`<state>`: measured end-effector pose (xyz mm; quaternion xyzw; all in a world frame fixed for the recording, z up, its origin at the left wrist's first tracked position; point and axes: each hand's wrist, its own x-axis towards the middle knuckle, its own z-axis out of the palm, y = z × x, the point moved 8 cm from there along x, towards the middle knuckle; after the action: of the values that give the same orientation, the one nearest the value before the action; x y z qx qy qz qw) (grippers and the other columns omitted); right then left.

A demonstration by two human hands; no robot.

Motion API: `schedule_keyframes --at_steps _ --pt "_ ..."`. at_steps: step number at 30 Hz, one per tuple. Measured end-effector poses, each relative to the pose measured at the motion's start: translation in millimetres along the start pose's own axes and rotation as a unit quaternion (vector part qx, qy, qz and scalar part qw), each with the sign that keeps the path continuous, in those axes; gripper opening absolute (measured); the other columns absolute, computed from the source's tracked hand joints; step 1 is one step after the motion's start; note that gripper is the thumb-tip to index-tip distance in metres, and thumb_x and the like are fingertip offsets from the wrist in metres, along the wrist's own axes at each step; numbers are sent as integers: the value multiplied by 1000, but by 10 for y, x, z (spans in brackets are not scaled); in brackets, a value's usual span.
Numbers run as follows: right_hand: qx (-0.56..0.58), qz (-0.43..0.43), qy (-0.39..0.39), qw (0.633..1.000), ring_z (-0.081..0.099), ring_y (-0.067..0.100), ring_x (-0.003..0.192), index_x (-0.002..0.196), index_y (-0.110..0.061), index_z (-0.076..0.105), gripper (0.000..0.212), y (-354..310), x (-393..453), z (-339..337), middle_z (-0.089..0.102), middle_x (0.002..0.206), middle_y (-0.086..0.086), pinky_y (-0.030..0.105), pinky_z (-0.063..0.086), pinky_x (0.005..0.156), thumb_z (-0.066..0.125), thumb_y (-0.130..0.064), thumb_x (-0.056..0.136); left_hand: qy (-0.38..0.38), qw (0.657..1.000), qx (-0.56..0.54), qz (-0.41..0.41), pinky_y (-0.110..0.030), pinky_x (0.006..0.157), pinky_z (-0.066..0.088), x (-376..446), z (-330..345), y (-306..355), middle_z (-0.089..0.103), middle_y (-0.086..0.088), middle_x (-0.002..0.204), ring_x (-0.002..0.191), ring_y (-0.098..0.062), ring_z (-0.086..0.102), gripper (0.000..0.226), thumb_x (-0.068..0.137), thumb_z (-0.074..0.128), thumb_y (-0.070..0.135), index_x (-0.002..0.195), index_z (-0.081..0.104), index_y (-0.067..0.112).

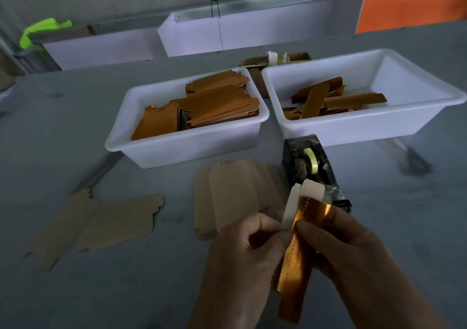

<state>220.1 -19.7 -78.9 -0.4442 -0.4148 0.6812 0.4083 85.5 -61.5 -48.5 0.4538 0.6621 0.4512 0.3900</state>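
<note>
Both hands hold one narrow gold-orange cardboard box blank [295, 260], white on its inside, just above the grey table near its front. My left hand [242, 255] grips its left edge with curled fingers. My right hand [351, 253] pinches the right side, thumb on the shiny face. The blank's white flaps stick up by a black tape dispenser [310, 169] that carries a yellowish tape roll.
Two white tubs stand behind: the left tub [182, 149] holds stacked flat orange blanks, the right tub [353, 129] holds folded orange boxes. Brown flat blanks lie in a pile [237, 194] ahead of my hands and at the left [101, 225]. A small cardboard box [275, 59] sits behind.
</note>
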Motion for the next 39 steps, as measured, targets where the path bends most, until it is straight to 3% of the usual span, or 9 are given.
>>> schedule_keyframes --at_steps 7,13,17,20,23,25,28,31,39 --pt "1 1 18 1000 71 26 72 83 -12 73 22 19 13 -3 73 77 14 29 57 59 68 -18 63 126 982 101 93 -14 60 48 -82 -47 168 64 12 76 72 1 63 12 77 76 24 78 72 35" --pt "-3 -7 15 1000 71 22 71 80 -14 73 22 -46 -10 67 73 77 11 21 54 53 69 -23 60 149 864 431 214 -18 46 39 -180 237 432 57 -2 64 58 -17 59 29 53 81 13 81 77 10" --pt "-5 -1 21 1000 72 17 71 84 -15 74 16 -45 -23 40 74 77 9 17 52 53 68 -20 71 94 848 495 165 -17 42 43 -119 353 271 61 2 66 72 -13 46 41 68 45 18 92 78 10" --pt "19 5 20 1000 72 19 73 81 -19 75 19 -29 -47 53 74 78 11 19 54 55 65 -29 69 115 858 467 180 -16 35 39 -205 385 331 58 3 65 74 -11 36 33 66 53 17 88 78 15" --pt "-4 -1 32 999 72 24 75 80 -14 75 16 -30 -33 24 73 77 12 28 58 61 68 -23 68 117 882 409 204 -12 36 32 -216 342 341 55 3 67 68 -12 52 41 46 88 10 84 77 20" --pt "-19 -10 39 999 71 25 73 79 -16 75 9 -56 -15 8 72 75 12 30 57 63 67 -13 76 116 924 308 194 -9 48 36 -191 233 313 55 7 74 67 -10 59 34 57 87 8 84 74 24" --pt "-68 -49 46 995 68 32 77 79 -21 74 9 -159 -11 -9 71 74 12 40 58 71 67 -16 77 101 992 69 34 -24 68 55 -73 56 73 67 9 77 75 -3 65 13 78 74 18 81 68 28" --pt "-135 -78 38 987 65 30 73 77 -27 72 10 -284 -36 24 68 69 10 39 55 70 65 -29 70 -25 987 -83 -133 -28 54 54 -38 162 -128 70 4 66 58 -7 66 4 82 70 26 81 67 23" --pt "-304 -149 56 939 58 5 53 71 -27 68 18 -551 -48 -38 63 59 -6 13 44 47 61 -44 67 -49 991 -87 -92 -8 41 34 23 263 1 60 12 51 40 4 49 21 86 66 25 65 70 30"
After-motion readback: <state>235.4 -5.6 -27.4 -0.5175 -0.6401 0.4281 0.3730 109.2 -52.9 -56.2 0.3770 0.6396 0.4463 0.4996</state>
